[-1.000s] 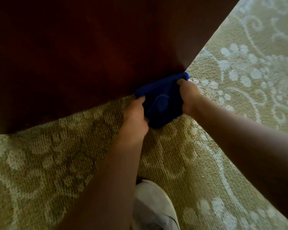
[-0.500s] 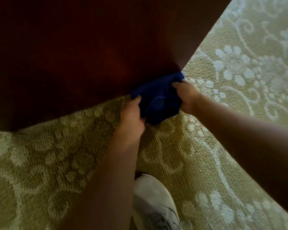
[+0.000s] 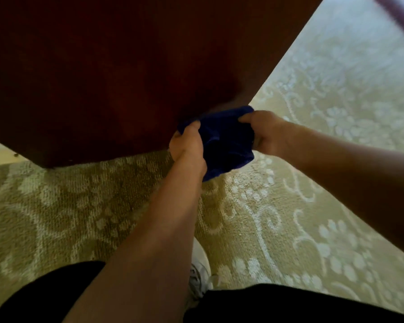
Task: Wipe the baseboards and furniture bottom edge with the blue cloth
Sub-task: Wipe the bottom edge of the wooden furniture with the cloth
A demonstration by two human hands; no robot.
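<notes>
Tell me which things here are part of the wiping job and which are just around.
Part of the job:
- blue cloth, bunched at the cabinet's bottom corner
- left hand, gripping the cloth
- right hand, gripping the cloth
- dark wooden cabinet, whose bottom edge gets wiped

Just around:
- patterned carpet
- white shoe
- black trousers

No text, label, brand, number or sign can be read anywhere in the view.
</notes>
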